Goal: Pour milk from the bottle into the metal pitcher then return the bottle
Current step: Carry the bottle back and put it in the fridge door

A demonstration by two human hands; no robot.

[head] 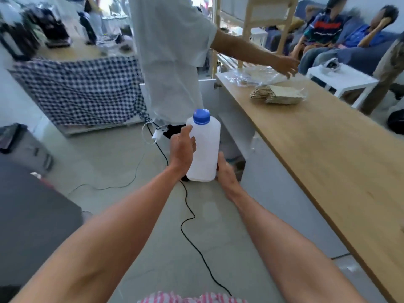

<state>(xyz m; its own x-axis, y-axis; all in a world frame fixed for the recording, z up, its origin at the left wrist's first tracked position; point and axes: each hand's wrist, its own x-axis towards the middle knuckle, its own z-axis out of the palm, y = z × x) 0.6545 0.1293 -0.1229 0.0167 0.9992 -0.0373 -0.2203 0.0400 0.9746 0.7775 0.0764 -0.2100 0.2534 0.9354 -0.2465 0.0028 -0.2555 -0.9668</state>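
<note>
A white plastic milk bottle (205,147) with a blue screw cap on stands upright in the air in front of me, over the floor. My left hand (182,149) grips its left side, thumb up near the shoulder. My right hand (225,173) is at the bottle's lower right corner, touching or cupping its base. No metal pitcher shows in this view.
A long wooden counter (328,154) runs along the right, with plastic wrap and a stack of cardboard sleeves (277,95) at its far end. A person in a white shirt (170,57) stands just ahead, arm stretched over the counter. A black cable (188,217) snakes across the floor. Checked cloth (80,92) covers a table at left.
</note>
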